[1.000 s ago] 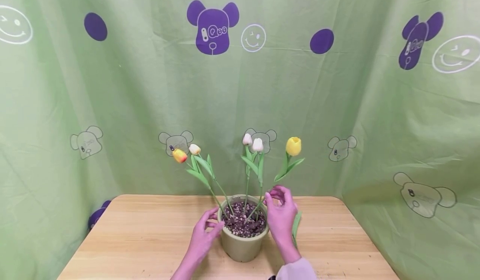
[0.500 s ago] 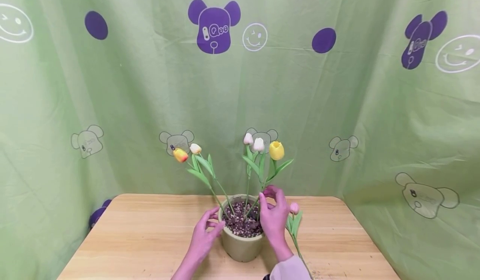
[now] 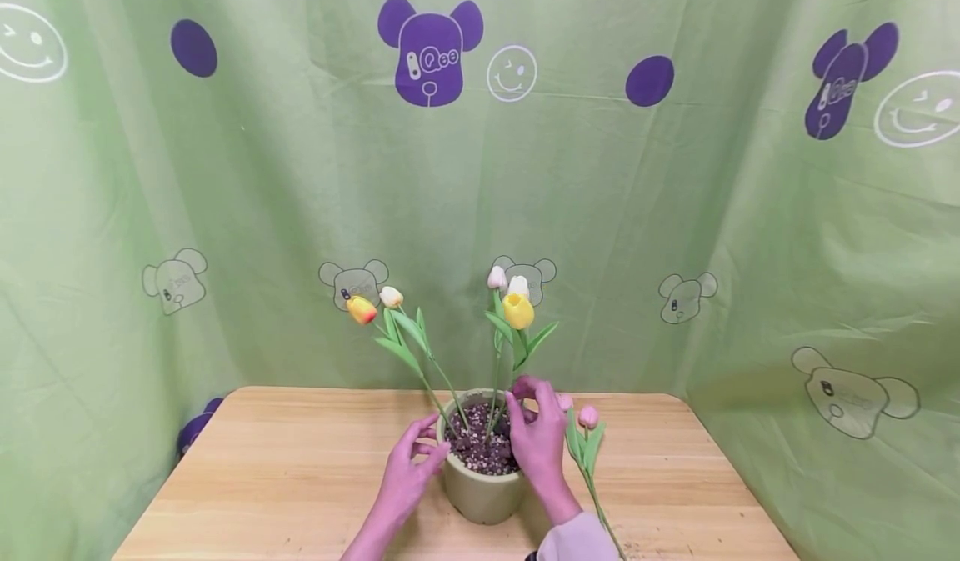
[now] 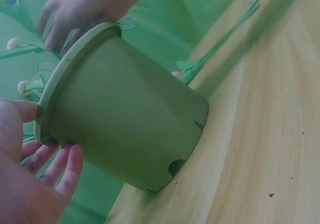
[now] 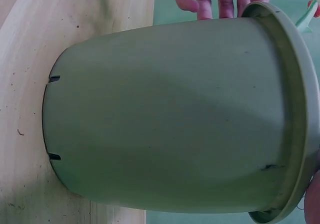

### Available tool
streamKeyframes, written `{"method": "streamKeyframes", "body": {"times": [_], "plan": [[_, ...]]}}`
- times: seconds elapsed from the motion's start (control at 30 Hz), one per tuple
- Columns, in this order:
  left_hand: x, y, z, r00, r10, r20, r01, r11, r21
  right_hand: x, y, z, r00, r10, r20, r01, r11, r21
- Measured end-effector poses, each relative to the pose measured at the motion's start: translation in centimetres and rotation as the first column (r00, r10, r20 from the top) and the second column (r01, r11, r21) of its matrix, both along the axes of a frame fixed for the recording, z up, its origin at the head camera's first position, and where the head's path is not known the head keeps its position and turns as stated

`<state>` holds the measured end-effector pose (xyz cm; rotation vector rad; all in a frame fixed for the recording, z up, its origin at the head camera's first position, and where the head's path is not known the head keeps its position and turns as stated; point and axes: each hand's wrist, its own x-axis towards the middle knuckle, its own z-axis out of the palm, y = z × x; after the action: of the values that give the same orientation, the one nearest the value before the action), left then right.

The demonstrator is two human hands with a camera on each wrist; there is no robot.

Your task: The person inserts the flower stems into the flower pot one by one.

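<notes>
A yellow tulip (image 3: 518, 311) stands upright over the right side of a green flowerpot (image 3: 483, 496), its stem pinched by my right hand (image 3: 538, 434) above the rim. That hand hides the stem's lower end. My left hand (image 3: 405, 471) holds the pot's left side, thumb at the rim and fingers against the outer wall in the left wrist view. Dark speckled soil (image 3: 480, 454) fills the pot. Other stems rise from it: an orange-yellow tulip (image 3: 362, 310) and a cream one (image 3: 391, 297) lean left, while a pale pink (image 3: 497, 277) and a white tulip (image 3: 518, 287) stand behind the yellow one.
Pink tulips (image 3: 588, 417) with green leaves lie on the wooden table (image 3: 315, 461) right of the pot, beside the right forearm. A green curtain (image 3: 480, 177) with printed figures encloses the table's back and sides. Soil crumbs dot the wood.
My right hand has moved left and slightly down with the yellow tulip, bringing it in front of the white one. Pink tulips on the table have come into sight. My left hand stays at the pot.
</notes>
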<state>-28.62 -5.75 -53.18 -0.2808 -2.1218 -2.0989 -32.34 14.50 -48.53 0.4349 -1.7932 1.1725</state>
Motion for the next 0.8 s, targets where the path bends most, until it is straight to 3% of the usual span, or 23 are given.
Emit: {"method": "streamKeyframes", "body": {"times": [0.2, 0.6, 0.8], "plan": [[0.05, 0.03, 0.08, 1.0, 0.0, -0.006, 0.0, 1.0, -0.004, -0.18, 0.01, -0.24, 1.0, 0.027, 0.01, -0.027, 0.999, 0.039], [-0.1, 0.01, -0.01, 1.0, 0.001, 0.017, -0.001, 1.0, 0.001, -0.28, -0.19, 0.08, 0.979, 0.15, 0.14, -0.162, 0.984, 0.072], [-0.09, -0.06, 0.0, 1.0, -0.007, 0.018, 0.007, 1.0, 0.013, -0.58, -0.17, 0.0, 0.979, 0.151, 0.137, -0.172, 0.973, 0.154]]}}
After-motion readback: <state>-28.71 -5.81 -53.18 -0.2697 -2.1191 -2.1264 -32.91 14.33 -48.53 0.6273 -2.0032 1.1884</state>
